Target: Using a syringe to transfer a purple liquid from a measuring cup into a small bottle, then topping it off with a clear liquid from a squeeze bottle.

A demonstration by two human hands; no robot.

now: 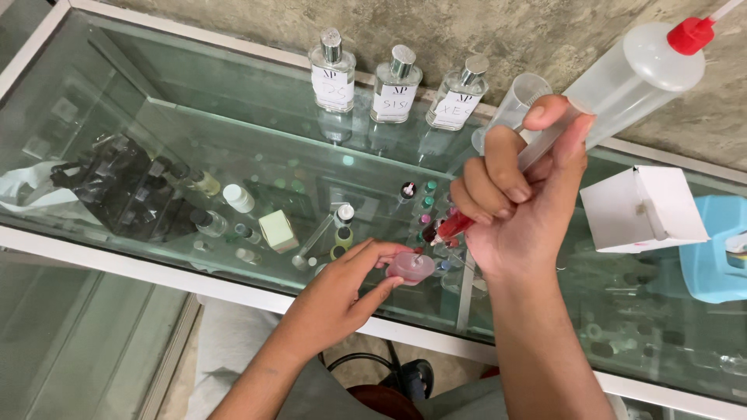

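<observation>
My right hand point(520, 194) is shut on a syringe point(467, 218) with red liquid, held tilted, tip down to the left, thumb up near the plunger end. The syringe tip points at a small pink bottle point(411, 267) that stands on the glass counter top point(233, 132). My left hand point(342, 292) pinches this little bottle between thumb and fingers. Just behind my right hand stands a clear plastic cup point(515, 105), and a squeeze bottle with a red nozzle point(646, 74) lies tilted against the wall.
Three square glass perfume bottles point(397, 84) with silver caps stand in a row at the back wall. A white open carton point(642, 208) and a blue box point(716, 249) sit at the right. Under the glass lie several small vials and bottles.
</observation>
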